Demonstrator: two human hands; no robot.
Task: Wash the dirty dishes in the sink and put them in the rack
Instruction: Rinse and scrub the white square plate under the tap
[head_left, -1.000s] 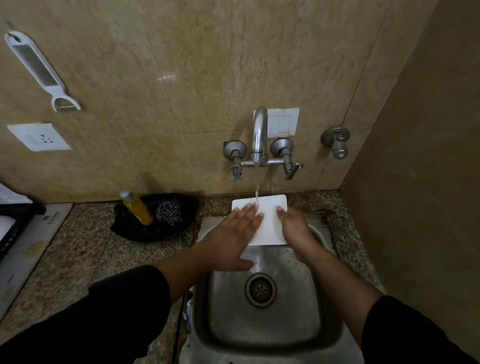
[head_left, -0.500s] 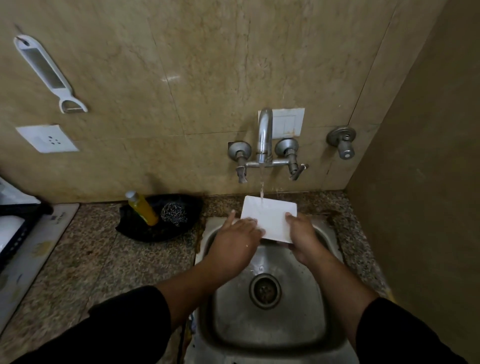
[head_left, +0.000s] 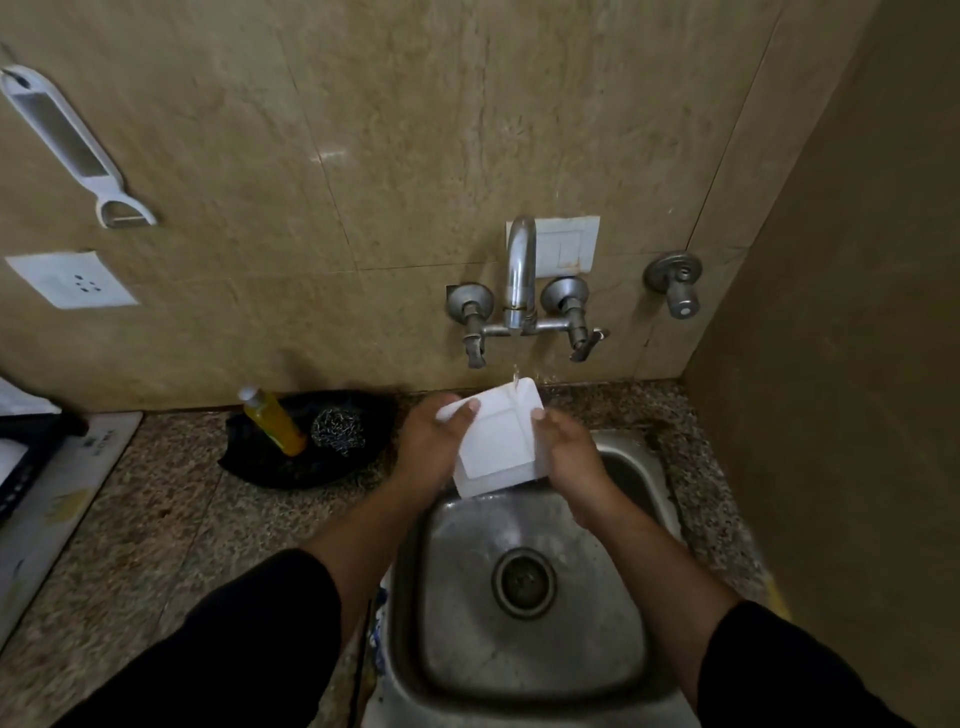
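Since a second ago the square plate (head_left: 497, 441) is tipping upright, underside showing, under the tap (head_left: 521, 260) stream over the sink (head_left: 519, 660). The left hand (head_left: 434, 449) and right hand (head_left: 569, 460) are gripping opposite edges, fingers curled; rotating it slowly should rinse best.

The speckled granite counter (head_left: 156, 525) carries a black tray (head_left: 332, 470) at 10 o'clock from the inset sink (head_left: 519, 665), and a white mat (head_left: 52, 499) at 9 o'clock.
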